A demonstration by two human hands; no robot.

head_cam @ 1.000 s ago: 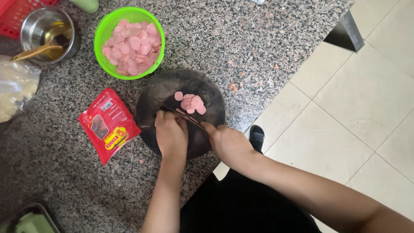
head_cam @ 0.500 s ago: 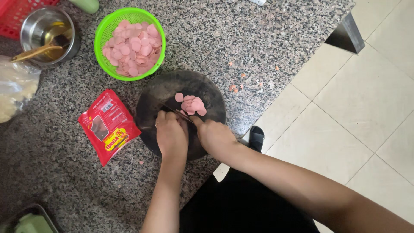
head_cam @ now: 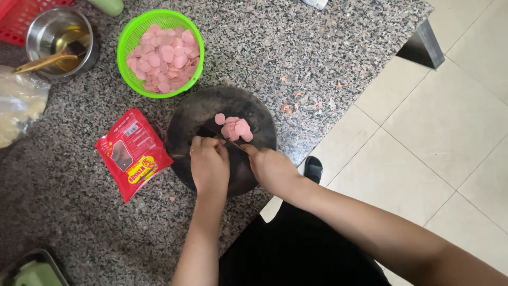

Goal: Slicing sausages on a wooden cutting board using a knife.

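A round dark chopping board (head_cam: pixel 185 119) lies on the speckled stone counter, with a small heap of pink round slices (head_cam: pixel 235 128) on it. My left hand (head_cam: pixel 209 165) rests on the board with its fingers curled down; whatever is beneath them is hidden. My right hand (head_cam: pixel 272 170) grips a knife (head_cam: pixel 227 141), and the dark blade lies across the board right next to my left fingertips and just below the slices.
A green basket (head_cam: pixel 125 38) full of pink slices stands behind the board. A red packet (head_cam: pixel 132 153) lies to the left. Further left are a steel bowl (head_cam: pixel 39 32) with a spoon, a plastic bag (head_cam: pixel 16 103) and a red basket (head_cam: pixel 21 16). The counter edge and tiled floor are on the right.
My right hand with the knife has moved left, closer to my left hand, then eased back slightly. The left hand and the slices have stayed put.
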